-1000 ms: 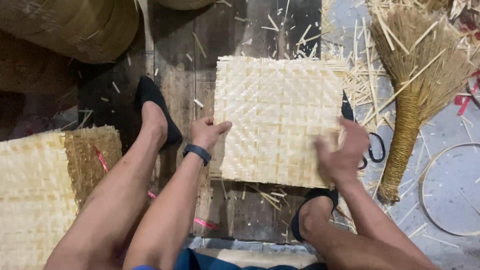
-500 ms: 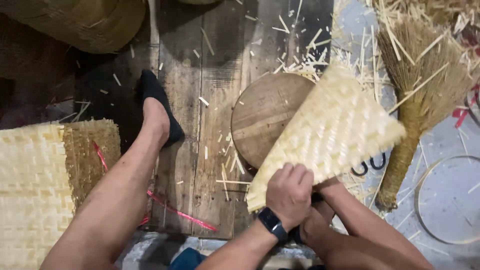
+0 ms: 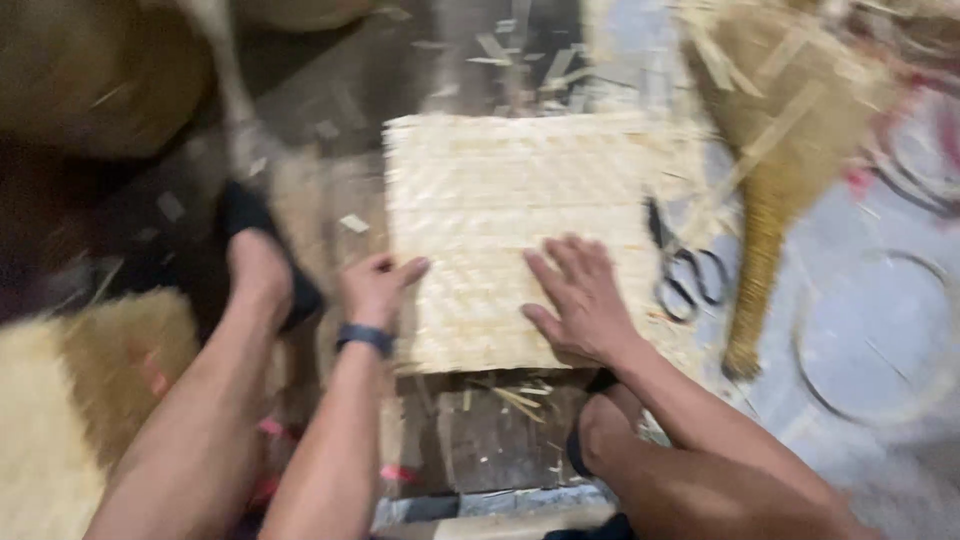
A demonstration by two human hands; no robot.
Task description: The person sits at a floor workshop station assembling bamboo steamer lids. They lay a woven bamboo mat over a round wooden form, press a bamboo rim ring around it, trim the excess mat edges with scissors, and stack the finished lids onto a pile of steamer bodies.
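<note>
A square woven bamboo mat [image 3: 500,200] lies flat on the wooden boards in front of me. My left hand [image 3: 378,288], with a dark band on the wrist, grips the mat's left edge near its lower corner, thumb on top. My right hand [image 3: 585,300] rests flat on the mat's lower right part, fingers spread. My legs frame the mat, feet in black shoes on either side.
Black scissors [image 3: 680,265] lie just right of the mat. A straw broom [image 3: 775,170] lies further right, with a thin ring [image 3: 880,340] on the grey floor beyond. Stacked woven mats [image 3: 60,430] sit at lower left, and a large basket [image 3: 90,70] at upper left.
The mat was lifted and tilted up off a round wooden block in both hands; now it lies flat again, covering the block, with the hands apart on it.
</note>
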